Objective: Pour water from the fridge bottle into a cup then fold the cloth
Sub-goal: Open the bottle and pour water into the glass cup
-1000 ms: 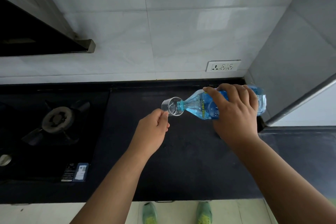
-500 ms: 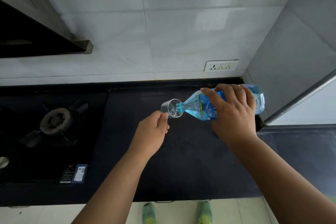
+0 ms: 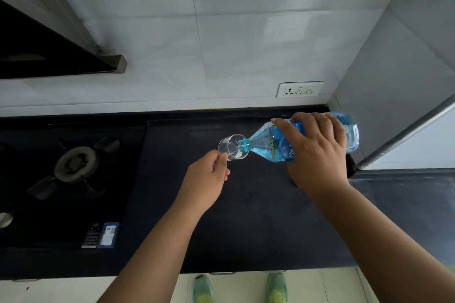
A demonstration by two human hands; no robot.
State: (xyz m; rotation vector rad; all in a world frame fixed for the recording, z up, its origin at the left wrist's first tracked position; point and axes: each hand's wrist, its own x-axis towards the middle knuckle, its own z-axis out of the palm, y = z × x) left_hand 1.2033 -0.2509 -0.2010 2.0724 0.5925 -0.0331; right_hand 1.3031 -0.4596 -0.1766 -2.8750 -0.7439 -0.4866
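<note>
A small clear cup (image 3: pixel 232 146) is held above the black counter (image 3: pixel 246 216), pinched at its near side by my left hand (image 3: pixel 205 179). My right hand (image 3: pixel 317 152) grips a blue plastic water bottle (image 3: pixel 273 145) around its labelled body. The bottle lies tipped to the left, its open neck at the cup's rim. A little water shows in the cup's bottom. No cloth is in view.
A gas stove (image 3: pixel 73 162) with a burner fills the counter's left part. A hood (image 3: pixel 49 56) hangs over it. A wall socket (image 3: pixel 299 88) sits behind the bottle. A grey panel (image 3: pixel 398 81) closes the right side. My shoes (image 3: pixel 275 288) show below the counter's front edge.
Both hands, cup and bottle stay almost in the same place. The bottle has tipped slightly further, and water has begun to gather in the cup.
</note>
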